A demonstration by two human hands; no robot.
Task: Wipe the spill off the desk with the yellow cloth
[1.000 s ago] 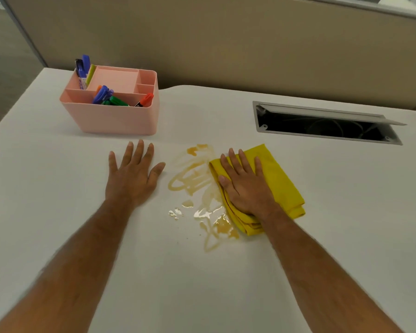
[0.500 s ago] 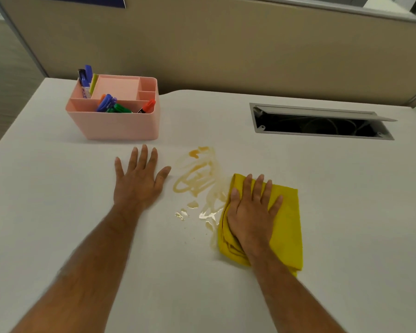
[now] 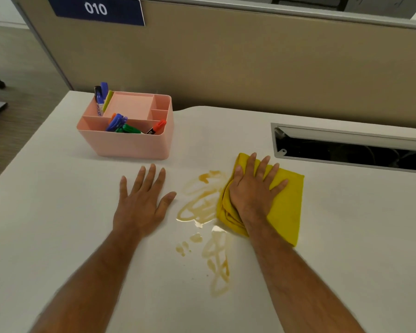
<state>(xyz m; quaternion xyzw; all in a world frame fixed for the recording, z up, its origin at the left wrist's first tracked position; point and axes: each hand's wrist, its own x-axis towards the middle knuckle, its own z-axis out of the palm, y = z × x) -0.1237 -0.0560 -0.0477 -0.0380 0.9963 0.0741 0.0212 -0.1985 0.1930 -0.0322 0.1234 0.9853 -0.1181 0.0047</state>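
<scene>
A brown smeared spill [image 3: 203, 200] streaks the white desk [image 3: 346, 236], running from near the cloth's left edge down to a faint looping trail nearer me. The folded yellow cloth [image 3: 286, 203] lies just right of the spill, bunched along its left side. My right hand [image 3: 252, 191] presses flat on top of the cloth, fingers spread. My left hand [image 3: 142, 200] rests palm down on the bare desk left of the spill, fingers apart, holding nothing.
A pink desk organiser [image 3: 130, 131] with several markers stands behind my left hand. An open cable slot [image 3: 346, 147] cuts into the desk at the back right. A beige partition [image 3: 250, 56] closes the far edge.
My right hand has slid the cloth away from me toward the far end of the spill, uncovering a smeared trail nearer me. My left hand has stayed put.
</scene>
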